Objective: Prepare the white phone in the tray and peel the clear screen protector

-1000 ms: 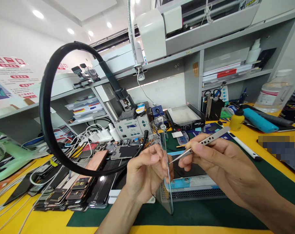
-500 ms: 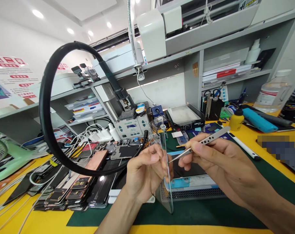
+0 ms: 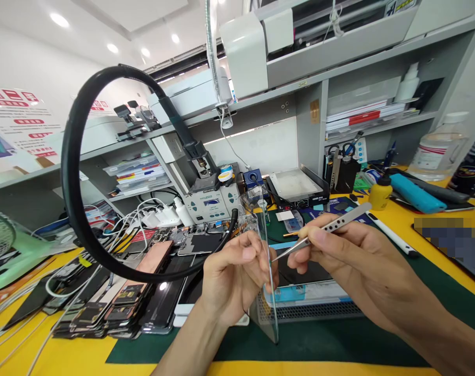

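Observation:
My left hand [image 3: 233,277] is closed around a thin clear glass panel [image 3: 269,313], held upright and edge-on to me above the green mat [image 3: 339,344]. My right hand [image 3: 347,261] pinches silver tweezers [image 3: 331,225]. Their tip touches the panel's edge close to my left fingertips. Below the hands a phone with a blue strip lies on a grey perforated block [image 3: 311,310].
A black hose loops [image 3: 70,172] from a grey hot-air station [image 3: 211,203] on the left. Several opened phones and parts [image 3: 115,303] pile at the left with white cables. A yellow bottle [image 3: 380,192], blue tool [image 3: 415,194], white pen [image 3: 394,236] and clear jug [image 3: 437,149] stand right.
The hands, panel and tweezers stay almost still. The view has drifted slightly, and the green fan at the far left has turned a little.

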{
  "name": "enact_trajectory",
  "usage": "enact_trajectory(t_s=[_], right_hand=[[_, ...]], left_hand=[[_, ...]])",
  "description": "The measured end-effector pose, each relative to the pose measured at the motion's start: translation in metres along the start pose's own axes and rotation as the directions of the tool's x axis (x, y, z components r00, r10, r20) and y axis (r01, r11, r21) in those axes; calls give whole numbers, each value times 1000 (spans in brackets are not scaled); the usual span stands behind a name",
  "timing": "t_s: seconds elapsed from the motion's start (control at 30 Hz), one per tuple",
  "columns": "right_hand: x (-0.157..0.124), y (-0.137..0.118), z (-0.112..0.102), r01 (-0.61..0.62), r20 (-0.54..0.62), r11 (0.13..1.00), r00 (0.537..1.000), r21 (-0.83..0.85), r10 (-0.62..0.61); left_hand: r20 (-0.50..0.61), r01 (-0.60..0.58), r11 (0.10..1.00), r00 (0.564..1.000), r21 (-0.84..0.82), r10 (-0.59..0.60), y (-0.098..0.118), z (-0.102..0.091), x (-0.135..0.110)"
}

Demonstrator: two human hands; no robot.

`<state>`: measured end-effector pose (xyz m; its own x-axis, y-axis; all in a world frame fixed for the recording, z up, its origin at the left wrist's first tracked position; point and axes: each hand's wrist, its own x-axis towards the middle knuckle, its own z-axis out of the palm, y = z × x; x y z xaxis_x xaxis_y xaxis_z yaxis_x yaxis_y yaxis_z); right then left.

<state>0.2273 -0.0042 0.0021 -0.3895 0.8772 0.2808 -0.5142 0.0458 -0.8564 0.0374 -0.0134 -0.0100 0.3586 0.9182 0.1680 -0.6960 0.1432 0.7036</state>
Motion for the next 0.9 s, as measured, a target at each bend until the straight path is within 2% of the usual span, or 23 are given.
enact_trajectory(t_s=[0.5,0.6,0.67,0.73,0.9], right_hand=[[-1,0,-1,-12,-27,1000,1000,-9,12],[0,-2,-2,43,-114,999,993,18,-41],[1,-5,-4,81,-169,996,983,30,-75],[2,-6,-6,93,-189,995,978,39,-85],[4,-5,-7,45,-177,997,984,59,-34]], left_hand=[[-50,-11,999,999,40,13,1,2,-1],[-162,-123,971,974,205,157,1,9,-4],[-211,-211,917,933,339,292,1,14,-6],[-224,-266,873,898,408,378,0,18,-8],[-268,-269,845,866,463,422,-3,24,-10]])
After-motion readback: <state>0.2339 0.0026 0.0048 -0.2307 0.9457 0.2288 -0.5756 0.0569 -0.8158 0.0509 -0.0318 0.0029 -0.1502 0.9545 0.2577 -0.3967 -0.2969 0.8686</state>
